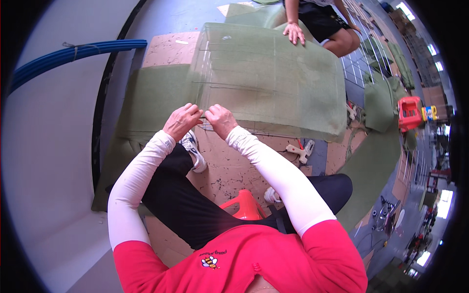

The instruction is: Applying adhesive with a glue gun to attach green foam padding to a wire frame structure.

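A green mesh sheet [273, 73] lies over a white wire frame, whose thin rods show through it. At the sheet's near left corner, my left hand [183, 120] is closed in a pinch on its edge. Just to the right, my right hand [221, 120] also pinches the near edge, its fingertips almost touching the left ones. White wire ends [207, 126] poke out below my fingers. Exactly how the edge sits between the fingertips is hidden.
Opposite me a crouching person rests a hand [294, 33] on the sheet. A white glue gun [299, 152] lies on the cardboard floor covering [222, 168], right of my feet. Blue tubes [83, 50] lie at the left, a red stool [245, 206] between my legs. More wire grids [354, 66] stand far right.
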{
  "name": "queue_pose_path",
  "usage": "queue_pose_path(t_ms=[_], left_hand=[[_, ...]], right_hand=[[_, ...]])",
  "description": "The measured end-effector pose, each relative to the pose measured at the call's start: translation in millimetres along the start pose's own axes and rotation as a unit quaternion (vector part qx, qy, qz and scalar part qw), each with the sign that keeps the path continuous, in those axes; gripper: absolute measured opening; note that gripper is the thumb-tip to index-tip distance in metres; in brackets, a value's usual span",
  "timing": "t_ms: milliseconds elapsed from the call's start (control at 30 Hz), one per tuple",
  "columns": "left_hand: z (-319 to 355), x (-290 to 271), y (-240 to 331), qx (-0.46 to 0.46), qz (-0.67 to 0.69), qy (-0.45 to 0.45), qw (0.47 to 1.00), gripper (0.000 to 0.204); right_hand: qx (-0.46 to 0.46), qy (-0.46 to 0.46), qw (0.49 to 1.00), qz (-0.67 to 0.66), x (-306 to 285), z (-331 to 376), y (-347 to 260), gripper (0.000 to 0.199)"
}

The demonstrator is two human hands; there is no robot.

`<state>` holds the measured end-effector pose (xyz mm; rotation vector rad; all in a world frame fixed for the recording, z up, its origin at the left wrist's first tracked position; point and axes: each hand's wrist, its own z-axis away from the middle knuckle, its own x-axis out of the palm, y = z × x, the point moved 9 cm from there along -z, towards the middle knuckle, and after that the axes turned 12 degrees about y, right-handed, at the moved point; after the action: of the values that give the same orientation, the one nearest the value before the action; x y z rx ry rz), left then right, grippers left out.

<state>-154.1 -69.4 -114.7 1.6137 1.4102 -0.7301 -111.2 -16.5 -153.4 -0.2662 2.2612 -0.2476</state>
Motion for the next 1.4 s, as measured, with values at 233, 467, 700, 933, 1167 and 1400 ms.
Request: queue_pose_path(t_ms=[233, 467, 700, 933, 1167, 1400], left_hand=[[-1.3, 29.5, 0.0, 0.024, -0.025, -0.042, 0.999, 0.007], [1.1, 29.2, -4.8, 0.004, -0.031, -0.048, 0.998, 0.004], [2.7, 26.6, -5.4, 0.002, -0.036, -0.056, 0.998, 0.007], [-26.5, 22.3, 21.1, 0.004, 0.005, -0.036, 0.999, 0.015], [-18.4, 52.7, 24.7, 0.051, -0.037, -0.080, 0.995, 0.006], [-14.9, 47.3, 26.0, 0.046, -0.048, -0.068, 0.995, 0.009]], right_hand=[[0.007, -0.013, 1.000, 0.006, -7.6, 0.3, 4.8, 0.012], [0.009, 0.005, 1.000, 0.023, -66.8, 22.6, 29.7, 0.021], [-0.008, -0.015, 1.000, 0.019, -48.0, 28.7, 28.5, 0.009], [-0.011, -0.015, 0.999, 0.027, -49.3, 31.9, 34.9, 0.006], [-0.004, 0.024, 0.999, 0.035, -44.8, 27.3, 28.1, 0.009], [0.014, 0.071, 0.994, 0.082, -137.0, 48.2, 56.6, 0.027]])
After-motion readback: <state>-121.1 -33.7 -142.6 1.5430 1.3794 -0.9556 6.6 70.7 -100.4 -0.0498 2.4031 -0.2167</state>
